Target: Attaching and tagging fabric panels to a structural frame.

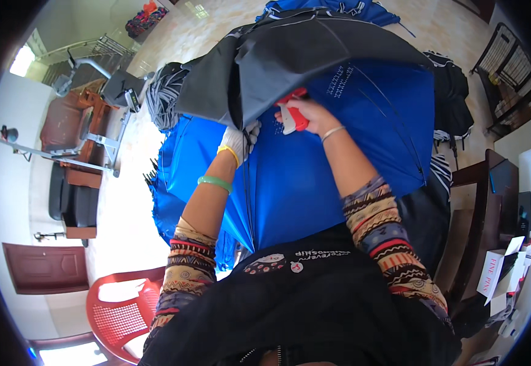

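Observation:
A large umbrella canopy lies spread before me, with a blue underside point(290, 183) and black outer fabric point(296, 52) folded over at the far side. My right hand point(318, 117), bare with a bangle at the wrist, is closed round a red and white tagging gun point(291, 117). The gun's far end is partly under the folded black fabric. My left hand point(241, 141) wears a white glove and is closed on the canopy's edge beside the dark ribs point(248, 201). The black flap hides part of its fingers.
Folded black umbrellas point(451, 97) lie at the right, and a grey-black bundle point(165, 97) at the left. More blue fabric point(363, 12) lies at the far side. A red plastic chair point(119, 317) stands near left. An open white box point(497, 271) is at the right, near dark wooden furniture point(482, 201).

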Action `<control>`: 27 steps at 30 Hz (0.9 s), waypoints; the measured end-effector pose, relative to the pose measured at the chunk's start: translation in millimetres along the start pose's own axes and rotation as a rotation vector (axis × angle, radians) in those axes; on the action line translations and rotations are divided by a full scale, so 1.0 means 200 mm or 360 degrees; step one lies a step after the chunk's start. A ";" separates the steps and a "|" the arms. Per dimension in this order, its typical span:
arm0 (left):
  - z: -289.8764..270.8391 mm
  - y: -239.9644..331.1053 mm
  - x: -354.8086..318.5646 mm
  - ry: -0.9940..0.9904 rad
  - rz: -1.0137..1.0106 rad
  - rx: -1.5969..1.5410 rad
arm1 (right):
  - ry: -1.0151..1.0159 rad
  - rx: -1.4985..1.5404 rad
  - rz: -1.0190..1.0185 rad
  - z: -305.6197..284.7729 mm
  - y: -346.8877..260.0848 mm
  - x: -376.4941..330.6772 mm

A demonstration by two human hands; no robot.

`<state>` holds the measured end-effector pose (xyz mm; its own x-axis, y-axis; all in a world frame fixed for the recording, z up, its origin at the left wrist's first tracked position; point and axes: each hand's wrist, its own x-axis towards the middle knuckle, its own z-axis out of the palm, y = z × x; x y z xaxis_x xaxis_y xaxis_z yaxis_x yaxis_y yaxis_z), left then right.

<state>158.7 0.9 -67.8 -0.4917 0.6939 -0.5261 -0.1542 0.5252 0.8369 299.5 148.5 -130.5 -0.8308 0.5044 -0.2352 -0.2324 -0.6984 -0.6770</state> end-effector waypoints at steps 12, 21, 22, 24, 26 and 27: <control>0.00 -0.07 0.02 0.0151 -0.0030 0.0057 | 0.0310 -0.0313 -0.0249 0.15 0.31 -0.07; 0.01 -0.05 0.00 0.0154 -0.0031 0.0069 | 0.0215 -0.0168 -0.0221 0.17 0.30 -0.11; 0.00 -0.05 0.00 0.0147 -0.0042 0.0060 | 0.0201 -0.0156 -0.0189 0.17 0.29 -0.11; 0.00 -0.05 0.00 0.0125 -0.0066 0.0043 | 0.0179 -0.0133 -0.0129 0.17 0.28 -0.12; 0.01 -0.04 0.00 0.0115 -0.0066 0.0050 | 0.0140 -0.0060 -0.0115 0.14 0.28 -0.11; 0.01 -0.04 0.00 0.0106 -0.0065 0.0059 | 0.0099 0.0015 -0.0102 0.13 0.28 -0.11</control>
<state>161.6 -2.0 -74.8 -0.5418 0.6377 -0.5475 -0.1443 0.5712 0.8080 291.4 84.7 -144.4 -0.7810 0.5787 -0.2349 -0.2890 -0.6683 -0.6855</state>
